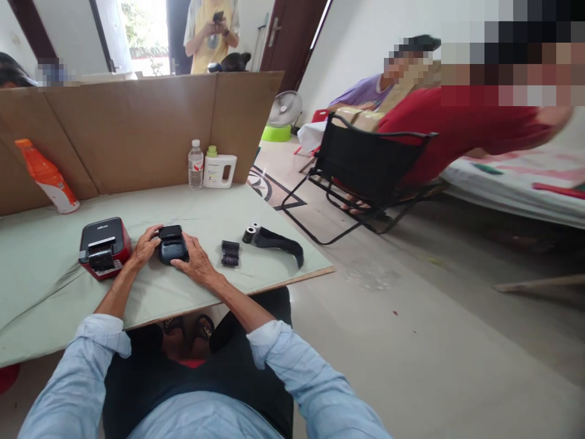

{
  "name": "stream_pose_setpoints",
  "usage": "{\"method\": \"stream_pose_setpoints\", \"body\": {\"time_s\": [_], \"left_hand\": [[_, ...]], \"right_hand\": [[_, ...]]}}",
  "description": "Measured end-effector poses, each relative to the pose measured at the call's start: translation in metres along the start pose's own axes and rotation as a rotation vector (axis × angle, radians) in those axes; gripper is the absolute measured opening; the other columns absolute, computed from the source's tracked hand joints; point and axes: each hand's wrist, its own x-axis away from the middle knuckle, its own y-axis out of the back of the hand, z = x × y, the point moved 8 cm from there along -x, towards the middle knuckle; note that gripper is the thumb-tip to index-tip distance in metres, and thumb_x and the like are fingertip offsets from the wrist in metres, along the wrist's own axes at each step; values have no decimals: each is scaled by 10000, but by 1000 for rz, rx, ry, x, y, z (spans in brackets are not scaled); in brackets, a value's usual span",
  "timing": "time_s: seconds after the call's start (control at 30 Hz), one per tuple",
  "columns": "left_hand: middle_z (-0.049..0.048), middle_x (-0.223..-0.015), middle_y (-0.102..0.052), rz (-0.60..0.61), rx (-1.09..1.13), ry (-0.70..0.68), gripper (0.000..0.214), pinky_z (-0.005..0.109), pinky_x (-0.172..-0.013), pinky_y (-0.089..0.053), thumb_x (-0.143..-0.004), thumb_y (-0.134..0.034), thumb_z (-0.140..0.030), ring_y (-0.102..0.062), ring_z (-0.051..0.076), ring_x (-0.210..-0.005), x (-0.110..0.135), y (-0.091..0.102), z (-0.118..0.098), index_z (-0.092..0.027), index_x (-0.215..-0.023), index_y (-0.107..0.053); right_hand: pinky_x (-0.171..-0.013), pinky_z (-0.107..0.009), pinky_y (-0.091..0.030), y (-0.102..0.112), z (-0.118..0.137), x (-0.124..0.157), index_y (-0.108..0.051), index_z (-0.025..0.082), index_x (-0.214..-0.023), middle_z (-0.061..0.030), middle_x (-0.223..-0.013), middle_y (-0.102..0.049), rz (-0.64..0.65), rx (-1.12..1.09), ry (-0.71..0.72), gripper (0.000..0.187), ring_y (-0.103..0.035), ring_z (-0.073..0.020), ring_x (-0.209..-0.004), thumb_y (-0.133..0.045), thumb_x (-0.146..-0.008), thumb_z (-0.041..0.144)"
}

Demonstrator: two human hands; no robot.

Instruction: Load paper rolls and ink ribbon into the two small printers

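Observation:
A small black portable printer (172,251), which looks like a receipt printer, sits on the pale green tabletop (183,299) between my two hands. My left hand (145,249) grips its left side, fingertips near the top edge. From the right, my right hand (199,262) holds it, with the thumb at its lower front edge. Just left of my left hand stands a bigger black and red label printer (104,244). To the right of my right hand lie several small black rolls (230,253). Beyond them are paper rolls (249,235) and a black strip (283,242).
A cardboard screen (155,122) lines the table's back. Before it stand an orange bottle (48,177), a water bottle (195,166) and a white jug (219,169). A person in red sits on a black folding chair (365,152) at right. Another person stands behind the screen.

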Motion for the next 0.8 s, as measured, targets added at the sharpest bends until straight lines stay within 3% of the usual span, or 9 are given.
{"method": "stream_pose_setpoints", "body": {"time_s": [0.13,0.3,0.43,0.6,0.8], "left_hand": [[123,-1507,-613,-7,-1,-27,666,548,-1231,-419,-746,-630,-345,-572,347,-1408,-6,1,9,-189,-1392,-644],[119,-1522,-605,-37,-8,-38,663,528,-1238,-411,-761,-630,-360,-567,341,-1416,-11,1,16,-199,-1405,-637],[137,-1539,-588,-45,-14,-15,698,514,-1231,-424,-741,-622,-351,-562,344,-1424,-11,1,13,-175,-1417,-624],[132,-1550,-579,-39,-35,6,703,515,-1244,-403,-745,-629,-366,-560,339,-1427,-12,2,9,-191,-1425,-617],[122,-1519,-606,-36,-34,3,667,515,-1209,-444,-745,-644,-363,-575,348,-1407,-13,4,9,-211,-1394,-644]], "right_hand": [[-1197,-491,-455,30,3,7,-456,161,-1576,-203,-1526,-515,-40,212,61,662,-514,-320,-1403,-668,-982,361],[-1181,-558,-384,120,-19,15,-616,156,-1423,-210,-1525,-543,-180,608,-50,441,-483,-358,-1384,-595,-1019,330],[-1149,-576,-358,175,-52,17,-623,160,-1389,-218,-1540,-533,-121,805,-221,442,-463,-382,-1380,-637,-1001,372],[-1038,-481,-436,191,-88,20,-590,189,-1407,-194,-1476,-570,57,863,-361,457,-554,-345,-1259,-659,-990,361],[-1011,-465,-440,203,-114,18,-555,148,-1447,-211,-1368,-628,-41,819,-379,482,-562,-345,-1219,-601,-971,197]]}}
